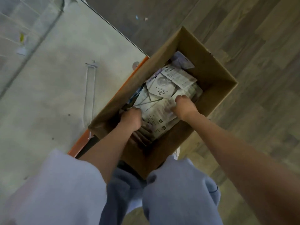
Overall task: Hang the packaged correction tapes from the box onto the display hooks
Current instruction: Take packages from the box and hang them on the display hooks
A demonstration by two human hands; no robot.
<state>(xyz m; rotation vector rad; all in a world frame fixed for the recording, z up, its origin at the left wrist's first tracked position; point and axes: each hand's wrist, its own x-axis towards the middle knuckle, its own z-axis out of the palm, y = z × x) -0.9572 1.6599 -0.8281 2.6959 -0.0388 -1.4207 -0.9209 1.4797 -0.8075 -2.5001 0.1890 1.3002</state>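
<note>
Both hands down inside the cardboard box (209,73), which stands on the wood floor (243,38) against the orange-edged base (142,62) of the white display panel (61,75); left hand (132,117) at the near-left end of a stack of packaged correction tapes (159,111), right hand (184,108) at its right side; the stack lies right between the two hands, long axis running roughly from the near end of the box toward the far end, in line with the box itself; right-hand fingers curled over the stack's edge, pinching packs; left-hand fingers curled down into the packs, looks like a grip but the fingertips are hidden, so not certain; both hands about equally near, right one has the clearer hold.

Packs: flat white carded blisters, grey print, a round clear bubble showing on the top loose pack (159,86); more lie skewed toward the far end, one purplish pack (181,60) in the far corner; blur hides the text.

One bare wire display hook (90,93) shows on the panel, left of the box; likely next: lift a bunch up and left to it.
</note>
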